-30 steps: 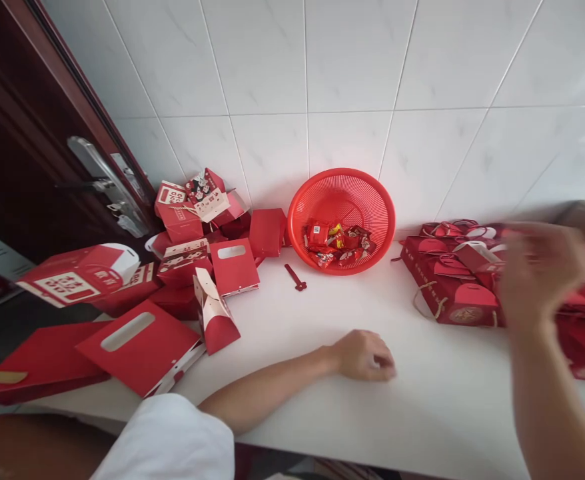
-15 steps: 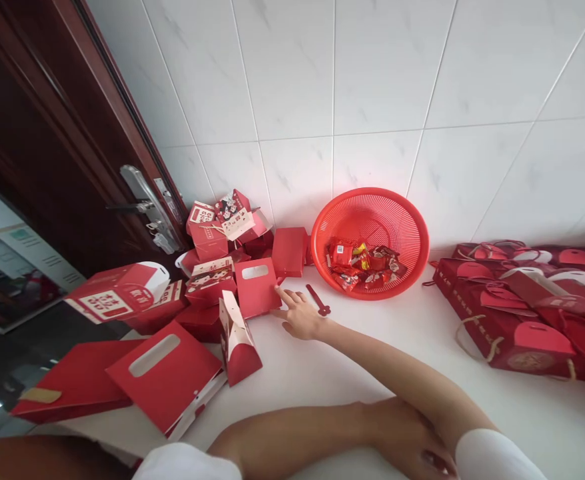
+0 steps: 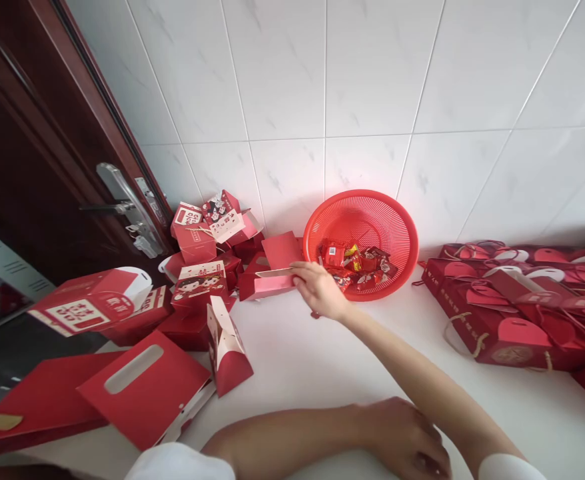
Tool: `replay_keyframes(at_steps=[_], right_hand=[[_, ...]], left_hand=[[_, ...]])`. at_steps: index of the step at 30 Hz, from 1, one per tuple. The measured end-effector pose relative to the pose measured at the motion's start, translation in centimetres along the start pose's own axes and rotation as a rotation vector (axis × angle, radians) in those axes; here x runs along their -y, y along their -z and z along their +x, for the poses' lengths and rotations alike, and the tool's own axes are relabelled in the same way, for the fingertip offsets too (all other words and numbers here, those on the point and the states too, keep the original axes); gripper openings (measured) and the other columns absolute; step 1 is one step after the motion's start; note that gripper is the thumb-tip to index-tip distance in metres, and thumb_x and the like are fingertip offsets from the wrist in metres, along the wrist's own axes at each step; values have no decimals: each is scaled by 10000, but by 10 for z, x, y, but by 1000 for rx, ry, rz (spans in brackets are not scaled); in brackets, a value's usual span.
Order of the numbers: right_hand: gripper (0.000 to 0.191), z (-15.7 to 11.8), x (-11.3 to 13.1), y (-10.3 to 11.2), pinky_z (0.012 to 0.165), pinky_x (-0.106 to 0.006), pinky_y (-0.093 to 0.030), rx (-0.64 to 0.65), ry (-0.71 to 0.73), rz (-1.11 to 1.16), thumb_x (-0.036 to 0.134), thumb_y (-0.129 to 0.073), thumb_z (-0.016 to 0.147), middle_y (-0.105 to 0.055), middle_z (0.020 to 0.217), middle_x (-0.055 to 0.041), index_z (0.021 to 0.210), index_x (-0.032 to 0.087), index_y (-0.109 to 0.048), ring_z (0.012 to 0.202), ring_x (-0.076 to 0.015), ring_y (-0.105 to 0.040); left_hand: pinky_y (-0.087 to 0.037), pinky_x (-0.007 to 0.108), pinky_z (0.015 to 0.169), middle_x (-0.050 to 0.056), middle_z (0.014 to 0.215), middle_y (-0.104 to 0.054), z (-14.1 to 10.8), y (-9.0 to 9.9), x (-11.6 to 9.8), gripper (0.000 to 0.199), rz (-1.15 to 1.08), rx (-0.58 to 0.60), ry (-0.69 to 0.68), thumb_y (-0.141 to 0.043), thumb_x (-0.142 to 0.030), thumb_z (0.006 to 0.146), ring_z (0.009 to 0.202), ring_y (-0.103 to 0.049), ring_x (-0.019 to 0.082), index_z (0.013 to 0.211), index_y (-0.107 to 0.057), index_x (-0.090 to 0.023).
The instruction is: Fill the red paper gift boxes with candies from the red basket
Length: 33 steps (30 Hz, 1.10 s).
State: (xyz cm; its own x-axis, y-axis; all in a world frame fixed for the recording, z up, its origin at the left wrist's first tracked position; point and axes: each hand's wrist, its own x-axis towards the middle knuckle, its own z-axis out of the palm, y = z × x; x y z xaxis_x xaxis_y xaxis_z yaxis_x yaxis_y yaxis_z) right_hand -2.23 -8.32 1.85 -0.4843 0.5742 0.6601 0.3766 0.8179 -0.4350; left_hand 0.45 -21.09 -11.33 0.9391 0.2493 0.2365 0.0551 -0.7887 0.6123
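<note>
Pinching near the right-hand end of the upper edge, the right hand (image 3: 322, 292) is holding an open red box (image 3: 272, 285), its fingertips drawing together on the thin card. The box is sitting on the far side of the desk (image 3: 282, 363), just to the left of the red basket (image 3: 360, 197), and is showing its pale pink inside. A red panel (image 3: 281, 250) is rising right behind it; whether it is belonging to the same box is not possible to tell.

The left hand (image 3: 407, 440) is lying low over the near side of the desk, under the right forearm, its fingers curling loosely; whether it is gripping anything, the view is not showing. The two hands are keeping well apart.

The box is looking light and probably empty, though its bottom is hiding from view. Its card is seeming stiff along the folds but easy to dent across the flat walls, and its smooth face may be sliding a little under dry fingers. A folded edge or corner is offering the surest hold; hard squeezing at the middle of a wall would be risking a crease. Wrapped sweets (image 3: 335, 255) are lying inside the basket, near the right hand.
</note>
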Motion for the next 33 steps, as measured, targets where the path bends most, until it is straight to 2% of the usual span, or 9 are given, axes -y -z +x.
replay_keyframes(at_steps=[5, 8, 11, 14, 18, 20, 23, 28, 33], right_hand=[[367, -11, 13, 92, 773, -313, -530, -182, -143, 262, 435, -535, 988, -745, 956, -75, 814, 181, -735, 857, -190, -678], [383, -29, 19, 140, 704, -309, -518, -91, -228, 367, 481, -626, 922, -725, 752, -59, 690, 187, -706, 768, -194, -657], [380, -50, 21, 176, 812, -358, -531, 37, -254, 440, 469, -658, 892, -645, 544, -28, 614, 210, -660, 735, -208, -653], [363, -67, 20, 198, 783, -355, -536, 129, -266, 460, 456, -698, 854, -697, 645, -42, 597, 206, -642, 676, -184, -637], [281, -75, 15, 199, 699, -291, -526, 318, -197, 461, 357, -705, 842, -742, 842, -70, 631, 177, -664, 716, -156, -644], [221, -72, 10, 189, 746, -293, -536, 412, -157, 457, 287, -693, 838, -746, 857, -69, 652, 168, -670, 764, -159, -662], [148, -67, 2, 170, 792, -304, -543, 453, -128, 434, 211, -677, 819, -744, 856, -57, 680, 162, -676, 827, -170, -679], [38, -65, -7, 158, 865, -337, -547, 387, -133, 372, 178, -669, 823, -731, 1066, -77, 823, 163, -703, 980, -195, -685], [230, -70, 3, 160, 886, -355, -555, 316, -197, 279, 295, -721, 862, -722, 1108, -80, 1062, 185, -696, 1006, -206, -679]], left_hand=[[-527, 198, 838, -3, 744, -765, -8, 1, 8, 77, -180, -60, -8, -736, -263, 817, 772, -707, 136, 772, -728, -201], [-557, 209, 763, 31, 767, -776, -3, 20, 8, 82, -333, -205, 104, -744, -238, 801, 704, -705, 138, 765, -751, -164], [-555, 239, 598, 11, 614, -727, 4, 48, 13, 194, -356, -459, 325, -751, -283, 801, 622, -688, 175, 642, -737, -172], [-533, 278, 518, 27, 559, -673, 7, 81, 26, 479, -335, -648, 439, -546, -468, 940, 592, -646, 199, 626, -727, -154], [-551, 327, 827, 114, 935, -753, -1, 120, 33, 460, -732, -754, 325, -601, -542, 897, 870, -707, 222, 999, -729, -113], [-515, 366, 918, 127, 1042, -742, -4, 134, 28, 544, -953, -728, 212, -696, -582, 813, 997, -694, 256, 1154, -682, -158], [-475, 409, 976, 102, 1093, -724, -6, 145, 15, 681, -1022, -643, 138, -814, -518, 727, 1073, -665, 279, 1298, -604, -213], [-499, 357, 887, 29, 934, -692, -7, 150, 5, 610, -939, -702, 254, -846, -276, 698, 941, -664, 219, 1264, -626, -223], [-484, 266, 714, 28, 920, -684, -11, 157, 5, 447, -763, -746, 317, -789, -235, 673, 749, -585, 138, 1112, -714, -192]])
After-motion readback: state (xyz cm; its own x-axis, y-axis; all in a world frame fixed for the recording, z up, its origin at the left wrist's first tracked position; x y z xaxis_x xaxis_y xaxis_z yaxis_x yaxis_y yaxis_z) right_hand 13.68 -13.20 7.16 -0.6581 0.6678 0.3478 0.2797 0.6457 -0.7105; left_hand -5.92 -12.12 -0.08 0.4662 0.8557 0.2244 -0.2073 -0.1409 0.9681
